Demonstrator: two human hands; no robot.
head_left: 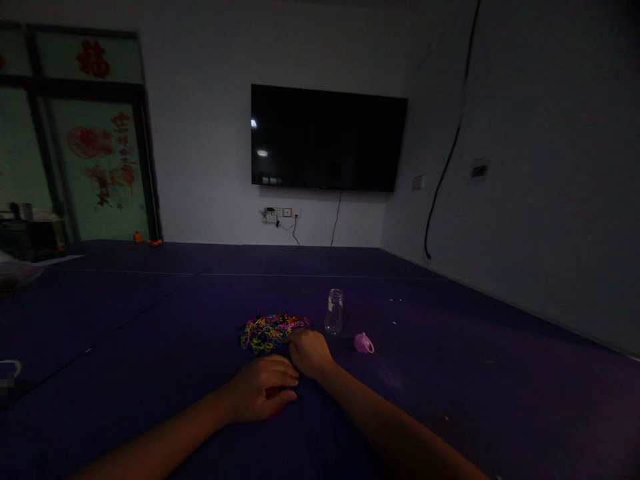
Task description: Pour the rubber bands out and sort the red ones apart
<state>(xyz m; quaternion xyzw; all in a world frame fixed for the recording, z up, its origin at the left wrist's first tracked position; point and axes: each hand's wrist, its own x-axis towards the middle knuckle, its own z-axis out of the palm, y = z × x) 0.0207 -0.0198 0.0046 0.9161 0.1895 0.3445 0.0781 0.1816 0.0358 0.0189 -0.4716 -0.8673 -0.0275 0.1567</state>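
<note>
A tangled heap of bright, multicoloured thin bands (pixel 267 333), perhaps rubber bands, lies on the dark blue-purple floor covering. My right hand (pixel 311 353) reaches to the heap's right edge with its fingers bent down and together; its fingertips are mostly hidden. Just below, my left hand (pixel 263 390) curls its fingers and thumb around something red (pixel 274 395), of which only a little shows. The two hands are close together, nearly touching. A clear bottle (pixel 334 313) without a lid stands upright behind my right hand. To the right lies a pink cap (pixel 363 343) with a loop.
Small pale scraps (pixel 395 323) dot the floor covering (pixel 450 387) on the right. A television (pixel 327 140) hangs on the far wall, above sockets and cables. At the left are a glass door (pixel 100 160) and a blurred pale object (pixel 15 270). The room is dim.
</note>
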